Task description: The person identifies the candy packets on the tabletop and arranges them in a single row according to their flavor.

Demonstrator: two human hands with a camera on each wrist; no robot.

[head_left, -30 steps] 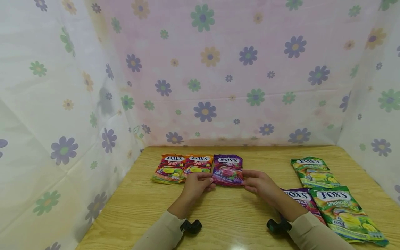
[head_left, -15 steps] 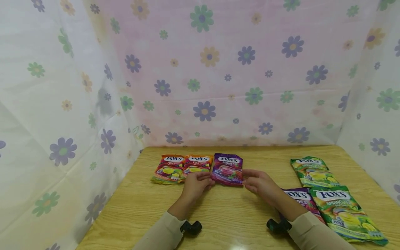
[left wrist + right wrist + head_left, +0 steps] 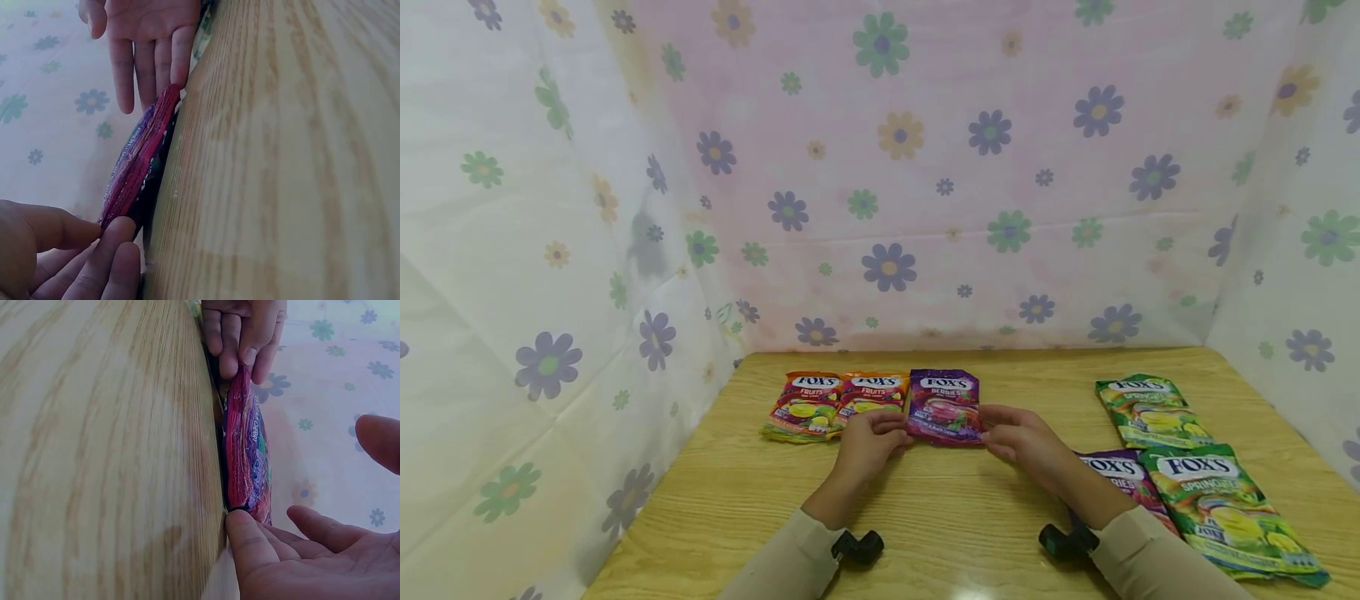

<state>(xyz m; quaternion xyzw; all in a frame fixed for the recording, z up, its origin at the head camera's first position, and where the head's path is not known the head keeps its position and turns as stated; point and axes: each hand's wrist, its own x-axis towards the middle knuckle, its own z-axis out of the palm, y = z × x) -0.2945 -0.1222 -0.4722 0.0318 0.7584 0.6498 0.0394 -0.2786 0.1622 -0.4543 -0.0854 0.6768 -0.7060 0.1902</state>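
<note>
A purple Fox's Berries candy bag (image 3: 944,408) lies face up between both hands. My left hand (image 3: 865,452) pinches its near left corner between thumb and forefinger, as the left wrist view shows. On the bag's opposite side, the right hand (image 3: 1028,440) touches the edge with extended fingertips; its thumb stands apart from the bag in the right wrist view. Two orange-and-red Fox's Fruits candy bags (image 3: 808,404) (image 3: 871,393) sit side by side just left of the purple one, the nearer partly behind my left hand.
On the table's right side lie two green Fox's candy bags (image 3: 1153,412) (image 3: 1232,512) and another purple Berries bag (image 3: 1123,479), partly covered by the right forearm. Flowered cloth (image 3: 887,208) hangs behind the wooden table (image 3: 940,517) and along both sides.
The purple Berries bag, slightly turned half a second ago, now sits straighter beside the orange bags. Both hands have stayed at its sides with barely any movement.
</note>
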